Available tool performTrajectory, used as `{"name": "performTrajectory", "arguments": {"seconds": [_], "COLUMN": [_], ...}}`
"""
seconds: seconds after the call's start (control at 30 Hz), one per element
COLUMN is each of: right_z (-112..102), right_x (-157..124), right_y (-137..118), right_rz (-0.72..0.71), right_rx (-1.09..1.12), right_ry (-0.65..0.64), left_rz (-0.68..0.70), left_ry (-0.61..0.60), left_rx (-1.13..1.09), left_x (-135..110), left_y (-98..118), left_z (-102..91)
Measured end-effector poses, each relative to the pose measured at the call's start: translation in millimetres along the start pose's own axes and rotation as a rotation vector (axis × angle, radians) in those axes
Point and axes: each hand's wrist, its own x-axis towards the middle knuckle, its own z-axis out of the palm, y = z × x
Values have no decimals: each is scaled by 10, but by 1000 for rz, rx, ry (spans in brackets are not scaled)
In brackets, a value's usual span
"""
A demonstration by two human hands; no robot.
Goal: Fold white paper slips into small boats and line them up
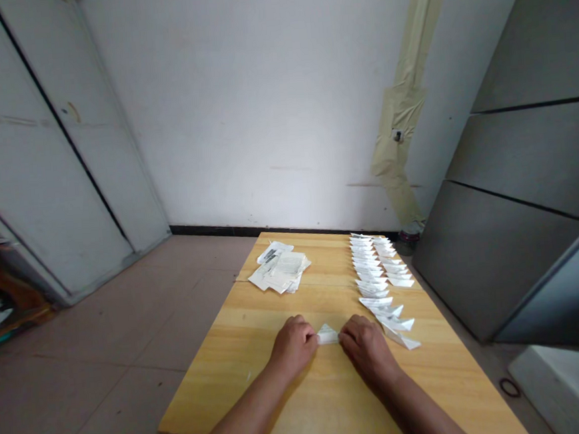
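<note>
My left hand (293, 346) and my right hand (367, 351) press in from either side on a small folded white paper (327, 335) with a triangular peak, and my fingertips hide its ends. It lies near the front of a light wooden table (301, 309). Just beyond my right hand, rows of similar folded paper pieces (374, 270) run toward the far end. A loose pile of printed paper sheets (279, 266) lies at the far left of the tabletop.
The table stands on a tiled floor (127, 323) against a white wall (260, 99). Grey cabinet panels (517, 179) rise on the right, white doors (63, 148) stand on the left, and a white box (564, 389) sits low on the right.
</note>
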Motion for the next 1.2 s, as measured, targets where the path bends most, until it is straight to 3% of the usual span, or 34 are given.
{"name": "performTrajectory", "arguments": {"seconds": [0.37,0.83,1.2], "right_z": [-60,-70,-45], "right_x": [61,121,132], "right_y": [-113,-151,-150], "right_rz": [131,194,189], "right_rx": [-77,-179,-224], "right_ry": [-28,-77,-70], "left_rz": [-103,-145,-181], "left_ry": [-80,-192,-171], "left_rx": [137,310,339], "left_x": [31,46,50], "left_y": [82,288,284], "left_z": [-59,-207,-161]}}
